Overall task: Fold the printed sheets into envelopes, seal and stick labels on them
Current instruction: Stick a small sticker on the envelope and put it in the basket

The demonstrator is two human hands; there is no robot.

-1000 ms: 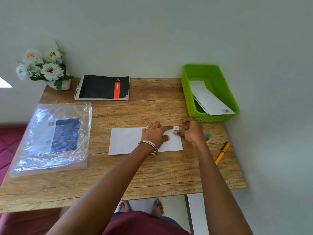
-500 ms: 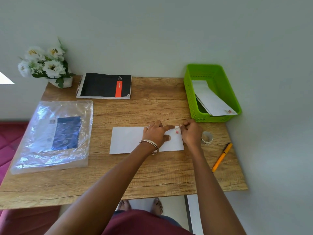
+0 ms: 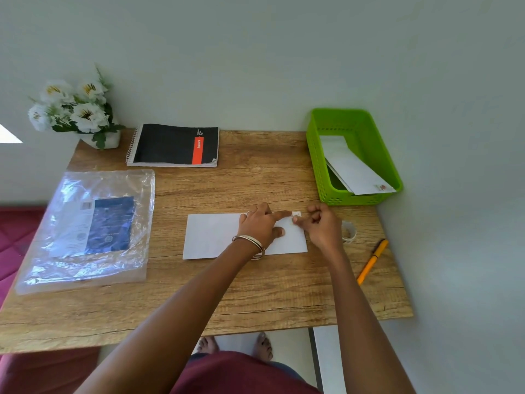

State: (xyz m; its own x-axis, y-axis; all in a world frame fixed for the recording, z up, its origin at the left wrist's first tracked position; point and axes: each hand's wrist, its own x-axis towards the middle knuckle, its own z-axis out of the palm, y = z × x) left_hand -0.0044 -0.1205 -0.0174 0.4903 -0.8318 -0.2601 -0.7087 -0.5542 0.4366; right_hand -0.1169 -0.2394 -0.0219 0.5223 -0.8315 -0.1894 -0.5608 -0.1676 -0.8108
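Head view: our left hand (image 3: 260, 224) lies flat on the white envelope (image 3: 213, 236) at mid-desk (image 3: 255, 288), its forefinger pressing the small label (image 3: 296, 214) onto the far right corner, likely to bed it down. Our right hand (image 3: 321, 226) curls loosely beside it, its grip seemingly empty.

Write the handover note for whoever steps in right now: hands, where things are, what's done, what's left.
Left hand: flat on the white paper envelope, index finger pressing the small white label at its far right corner.
Right hand: fingers curled beside the label; whether it pinches anything, cannot tell.
Green plastic basket: holds finished labelled envelopes.
Clear tape roll and orange pen lie right of the hands.
Left: finish pressing the label, move this envelope to the basket.
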